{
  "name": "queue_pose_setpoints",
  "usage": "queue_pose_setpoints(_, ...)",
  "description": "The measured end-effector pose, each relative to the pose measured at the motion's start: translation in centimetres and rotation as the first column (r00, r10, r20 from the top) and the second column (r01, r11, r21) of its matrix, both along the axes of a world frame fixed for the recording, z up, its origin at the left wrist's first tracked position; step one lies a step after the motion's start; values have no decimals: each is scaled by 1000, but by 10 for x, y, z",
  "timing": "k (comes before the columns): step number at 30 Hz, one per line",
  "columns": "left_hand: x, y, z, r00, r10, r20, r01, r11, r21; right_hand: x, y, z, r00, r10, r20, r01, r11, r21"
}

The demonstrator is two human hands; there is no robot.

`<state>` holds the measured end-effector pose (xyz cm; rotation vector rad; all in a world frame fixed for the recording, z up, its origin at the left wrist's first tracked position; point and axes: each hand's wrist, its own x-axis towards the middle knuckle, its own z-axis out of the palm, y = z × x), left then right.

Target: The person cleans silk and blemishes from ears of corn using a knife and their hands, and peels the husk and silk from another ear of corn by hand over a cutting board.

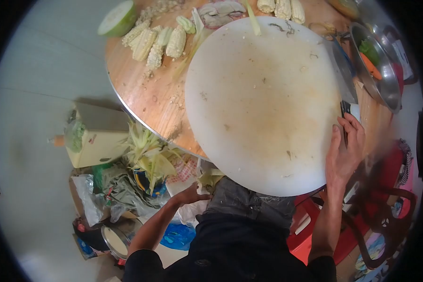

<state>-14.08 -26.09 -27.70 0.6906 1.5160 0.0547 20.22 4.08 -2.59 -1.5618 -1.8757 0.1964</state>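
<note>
My right hand (347, 141) is at the right edge of the round white cutting board (268, 108), its fingers bent against the black handle of a knife (345, 109). Part of the blade shows beyond the board's edge. Below the board's lower left side, my left hand (192, 194) hangs over my lap with its fingers apart and nothing in it. Small scraps lie on the board, and a strip of husk (253, 21) crosses its top edge. Peeled corn cobs (176, 42) rest on the wooden table (141, 96) to the left.
A cut green gourd (118, 19) and a cloth (221, 14) lie at the back. At the right, a metal bowl (387, 87) holds a carrot and something green. Husks (150, 150), bags and a cream bin (98, 134) stand at the lower left, a red stool (305, 221) beside me.
</note>
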Motion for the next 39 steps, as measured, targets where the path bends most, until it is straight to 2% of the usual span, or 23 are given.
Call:
queue_pose_setpoints(2,3,-3,4,902,-177,-395,258,953,162,-1,0,1,1000,3,12,-3,1000,6)
queue_pose_setpoints(3,-4,-4,-4,900,-174,-399,257,952,164,-2,0,1,1000,8,12,-8,1000,14)
queue_pose_setpoints(5,-30,-8,-33,758,-532,-378,523,842,-134,0,0,0,1000,11,13,-11,1000,23)
queue_pose_setpoints(6,-42,-11,-33,782,-483,-394,503,862,-57,1,0,0,999,29,16,-30,999,39)
queue_pose_setpoints(7,-41,-4,-13,782,-481,-397,502,863,-56,2,0,-1,999,49,18,-50,997,55)
queue_pose_setpoints(9,-42,2,37,912,-186,-366,290,923,253,0,-2,0,999,50,6,-50,997,55)
queue_pose_setpoints(11,-23,16,50,889,-243,-389,340,918,203,2,0,-1,999,43,-4,-43,997,58)
queue_pose_setpoints(13,4,19,50,822,-274,-500,400,902,164,6,1,-4,997,79,0,-79,988,135)
queue_pose_setpoints(15,16,19,35,812,-236,-533,378,910,172,7,0,-4,997,80,-6,-78,987,141)
queue_pose_setpoints(17,15,20,24,790,-230,-568,285,958,9,8,-1,-4,996,87,-10,-84,986,147)
queue_pose_setpoints(18,11,20,34,744,-137,-654,299,943,143,8,-1,-4,994,103,-18,-99,982,164)
queue_pose_setpoints(20,-26,14,27,667,-252,-701,395,917,46,9,-2,-6,993,116,-25,-110,978,178)
queue_pose_setpoints(21,-53,6,32,684,-197,-703,429,888,169,9,-2,-7,992,125,-25,-117,974,195)
queue_pose_setpoints(23,-94,22,82,522,-226,-823,467,883,53,9,-4,-8,989,140,-36,-130,969,212)
queue_pose_setpoints(24,-101,37,120,407,-156,-900,439,897,43,9,-3,-8,988,148,-37,-136,965,224)
queue_pose_setpoints(25,-129,36,126,333,-82,-939,443,893,79,9,-3,-8,987,158,-39,-144,961,237)
queue_pose_setpoints(26,-145,33,135,166,39,-985,593,795,132,9,-2,-8,985,167,-51,-150,959,241)
queue_pose_setpoints(29,-163,56,151,70,90,-993,555,824,114,7,-3,-6,988,146,-58,-129,965,226)
queue_pose_setpoints(32,-137,68,148,34,61,-998,580,812,69,9,-5,-5,992,119,-47,-106,971,215)
queue_pose_setpoints(34,-89,63,158,3,1,-1000,649,761,3,8,-5,-4,991,124,-57,-110,973,204)
queue_pose_setpoints(36,-32,58,183,169,-140,-976,688,726,15,7,-5,-5,990,129,-52,-116,972,206)
queue_pose_setpoints(38,8,49,182,355,-485,-799,702,703,-115,6,-4,-7,988,147,-52,-133,969,207)
queue_pose_setpoints(39,17,33,160,380,-425,-822,721,692,-24,5,-4,-7,989,140,-46,-127,969,214)
